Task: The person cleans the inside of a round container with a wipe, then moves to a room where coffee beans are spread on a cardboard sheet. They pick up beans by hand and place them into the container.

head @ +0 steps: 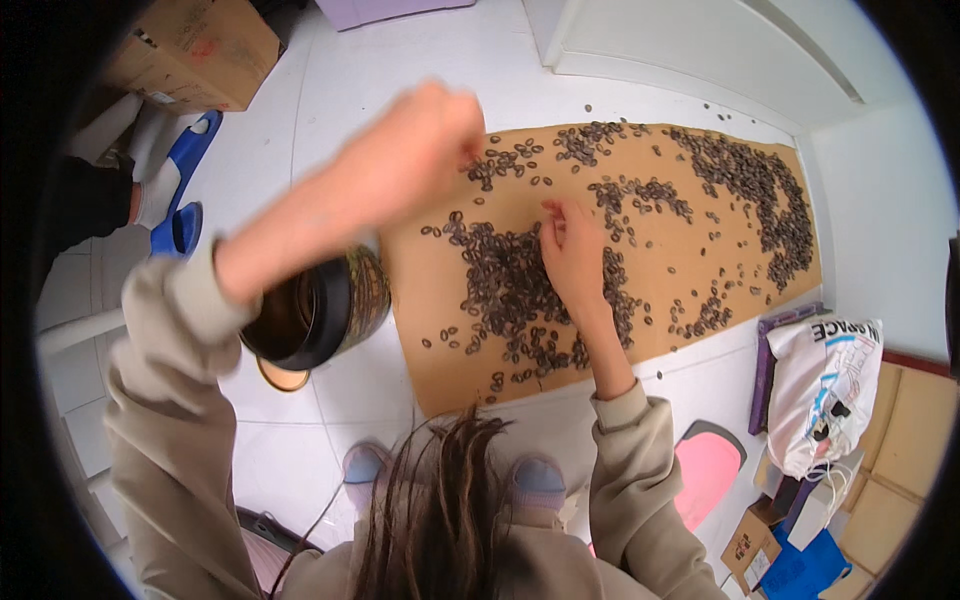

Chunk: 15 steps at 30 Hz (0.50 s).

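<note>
Many dark oval beans or seeds (502, 277) lie spread over a flat sheet of brown cardboard or paper (427, 375) on the floor, densest near the middle and at the far right. My left hand (435, 127), blurred, is raised around the sheet's upper left edge with its fingers curled; whether it holds anything is unclear. Over the right side of the central pile is my right hand (574, 247), its fingers bent beside the beans, and its grasp cannot be made out. Partly behind my left forearm, a dark round container (330, 307) with a patterned side stands left of the sheet.
A cardboard box (202, 52) is at the upper left, near another person's foot in a blue slipper (191, 150). A white cabinet (675, 45) borders the far side. To the right are a white drawstring bag (825, 390) and a pink item (705, 472). A round lid (283, 373) lies by the container.
</note>
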### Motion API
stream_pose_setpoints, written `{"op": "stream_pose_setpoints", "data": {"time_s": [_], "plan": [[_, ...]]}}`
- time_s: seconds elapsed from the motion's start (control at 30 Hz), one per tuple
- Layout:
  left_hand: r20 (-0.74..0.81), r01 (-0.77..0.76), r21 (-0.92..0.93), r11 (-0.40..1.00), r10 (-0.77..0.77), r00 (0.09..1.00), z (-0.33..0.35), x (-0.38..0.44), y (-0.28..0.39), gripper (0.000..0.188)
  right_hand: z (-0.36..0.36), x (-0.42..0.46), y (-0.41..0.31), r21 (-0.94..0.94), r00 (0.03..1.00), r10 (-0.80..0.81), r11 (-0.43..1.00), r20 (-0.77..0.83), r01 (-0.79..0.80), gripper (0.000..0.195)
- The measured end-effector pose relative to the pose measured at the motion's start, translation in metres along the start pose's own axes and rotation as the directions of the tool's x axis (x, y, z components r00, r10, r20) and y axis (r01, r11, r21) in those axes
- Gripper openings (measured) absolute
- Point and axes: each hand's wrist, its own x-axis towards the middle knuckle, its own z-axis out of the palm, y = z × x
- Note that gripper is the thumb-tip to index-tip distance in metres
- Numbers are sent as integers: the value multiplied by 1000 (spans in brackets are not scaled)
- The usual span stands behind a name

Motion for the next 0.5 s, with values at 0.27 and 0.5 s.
{"op": "stream_pose_setpoints", "data": {"time_s": [0.27, 0.5], "plan": [[120, 522, -498, 692, -542, 832, 106, -142, 76, 6, -14, -78, -27, -437, 988, -98, 888, 119, 141, 62], [-47, 469, -737, 487, -729, 683, 155, -145, 85, 12, 16, -81, -16, -397, 988, -36, 913, 150, 94, 57]]}}
